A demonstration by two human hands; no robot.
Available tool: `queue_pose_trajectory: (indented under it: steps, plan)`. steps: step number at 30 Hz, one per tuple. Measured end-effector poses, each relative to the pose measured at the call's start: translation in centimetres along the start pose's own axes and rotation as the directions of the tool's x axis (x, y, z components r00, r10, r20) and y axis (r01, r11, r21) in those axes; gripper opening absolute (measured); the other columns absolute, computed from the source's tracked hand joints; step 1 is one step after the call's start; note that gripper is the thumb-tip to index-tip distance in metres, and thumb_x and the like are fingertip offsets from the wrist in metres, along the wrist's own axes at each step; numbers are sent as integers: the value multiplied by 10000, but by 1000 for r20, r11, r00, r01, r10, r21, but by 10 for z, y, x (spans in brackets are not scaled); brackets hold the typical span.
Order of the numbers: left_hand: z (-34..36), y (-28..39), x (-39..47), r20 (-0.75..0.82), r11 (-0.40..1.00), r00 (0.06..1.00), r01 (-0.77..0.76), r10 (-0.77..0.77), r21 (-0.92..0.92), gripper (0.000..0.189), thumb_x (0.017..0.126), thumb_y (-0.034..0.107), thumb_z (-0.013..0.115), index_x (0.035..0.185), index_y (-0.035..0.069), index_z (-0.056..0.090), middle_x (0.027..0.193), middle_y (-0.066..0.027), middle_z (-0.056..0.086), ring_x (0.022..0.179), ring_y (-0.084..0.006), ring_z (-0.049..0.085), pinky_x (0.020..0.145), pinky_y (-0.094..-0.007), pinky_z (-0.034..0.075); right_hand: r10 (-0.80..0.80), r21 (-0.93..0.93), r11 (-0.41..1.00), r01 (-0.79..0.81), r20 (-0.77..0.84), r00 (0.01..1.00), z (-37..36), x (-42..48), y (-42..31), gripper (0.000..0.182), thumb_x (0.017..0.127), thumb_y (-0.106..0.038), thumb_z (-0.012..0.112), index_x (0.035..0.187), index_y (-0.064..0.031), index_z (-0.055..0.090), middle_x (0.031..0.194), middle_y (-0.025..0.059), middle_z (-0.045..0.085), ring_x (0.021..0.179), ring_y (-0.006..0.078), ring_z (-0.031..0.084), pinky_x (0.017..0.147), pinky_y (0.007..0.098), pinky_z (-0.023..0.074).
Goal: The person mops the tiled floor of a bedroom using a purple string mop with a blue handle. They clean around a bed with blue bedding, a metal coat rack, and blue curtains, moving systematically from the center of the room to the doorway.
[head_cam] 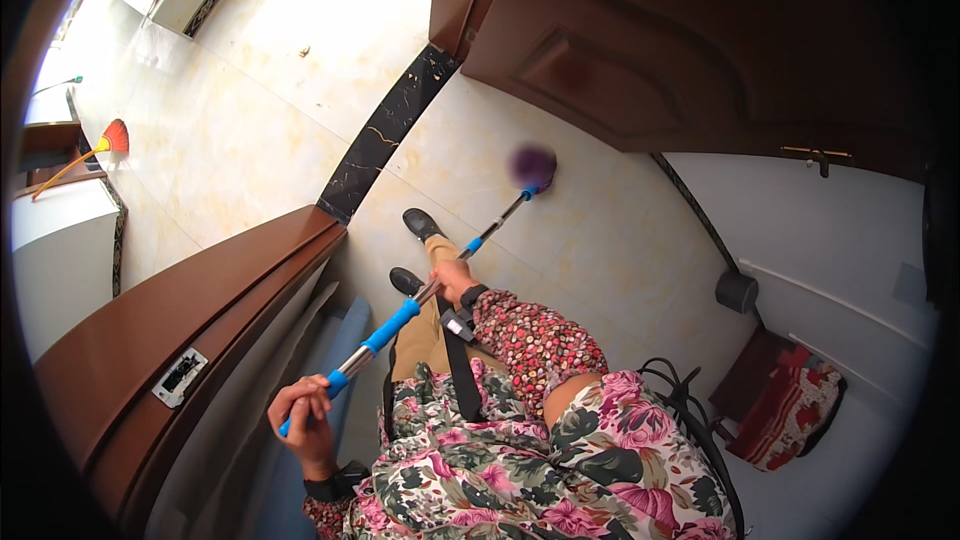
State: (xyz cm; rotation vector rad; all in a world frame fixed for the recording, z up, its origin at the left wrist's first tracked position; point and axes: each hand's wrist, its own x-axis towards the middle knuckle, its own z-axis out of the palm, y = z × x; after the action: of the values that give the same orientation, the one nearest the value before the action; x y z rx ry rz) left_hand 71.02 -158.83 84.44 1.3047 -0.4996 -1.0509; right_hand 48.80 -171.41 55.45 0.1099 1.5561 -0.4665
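A mop with a metal pole point(386, 330) and blue grips runs slantwise across my body. My left hand point(304, 412) is closed around the blue grip at the pole's upper end. Farther down, my right hand point(452, 279) wraps the bare metal part of the pole. The purple mop head point(533, 167) is blurred and rests on the pale tiled floor point(480, 135), beyond my black shoes and just inside the dark marble threshold point(386, 136).
An open brown door point(675, 52) stands at the upper right. The brown door frame point(217, 292) is close on my left, with rolled sheets point(330, 367) behind it. Past the threshold lies an orange broom point(112, 136). A dark cylinder point(736, 292) and a red patterned cloth point(795, 412) are on the right.
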Motion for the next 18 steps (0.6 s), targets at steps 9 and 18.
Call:
queue_pose_trajectory:
  steps: [9, 18]
  plan:
    - [3, 116, 29, -86, 973, 993, -55, 75, 224, 167, 829, 83, 447, 827, -32, 569, 494, -8, 368, 486, -117, 375, 703, -324, 406, 325, 145, 920, -365, 238, 915, 90, -65, 22, 136, 788, 51, 395, 887, -43, 391, 712, 97, 439, 578, 228, 500, 621, 469, 509]
    - [194, 174, 20, 57, 854, 968, -242, 244, 461, 153, 873, 138, 417, 849, 37, 528, 512, 16, 305, 550, -100, 334, 733, -317, 353, 250, 85, 937, -340, 516, 819, 93, -112, -124, 59, 816, -42, 417, 763, -16, 421, 628, 84, 474, 562, 214, 529, 578, 388, 519]
